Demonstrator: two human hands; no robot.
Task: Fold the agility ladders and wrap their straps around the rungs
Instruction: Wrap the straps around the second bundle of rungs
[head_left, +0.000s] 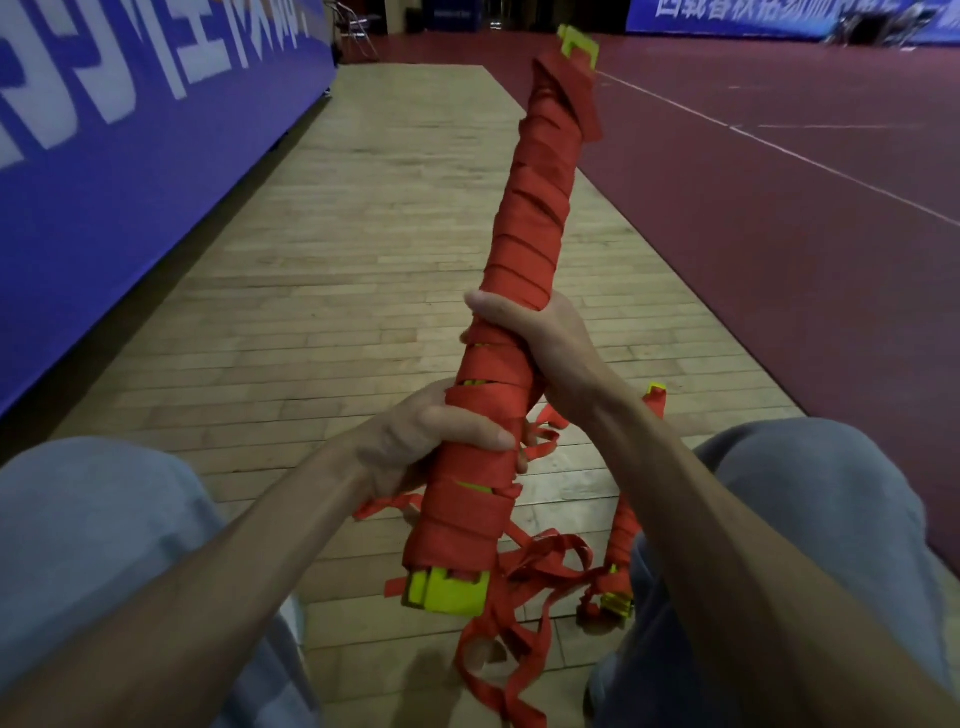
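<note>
In both hands, the wrapped ladder bundle (524, 249) points up-forward.

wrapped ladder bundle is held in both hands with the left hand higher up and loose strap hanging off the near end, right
Not quite: the head view shows the right hand higher up the wrapped ladder bundle and the left hand lower. Both hold it, and loose strap does hang off the near end.

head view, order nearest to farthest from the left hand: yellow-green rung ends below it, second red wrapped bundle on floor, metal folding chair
1. Yellow-green rung ends, just below the left hand.
2. Second red wrapped bundle, floor, right.
3. Metal folding chair, far back.
</note>
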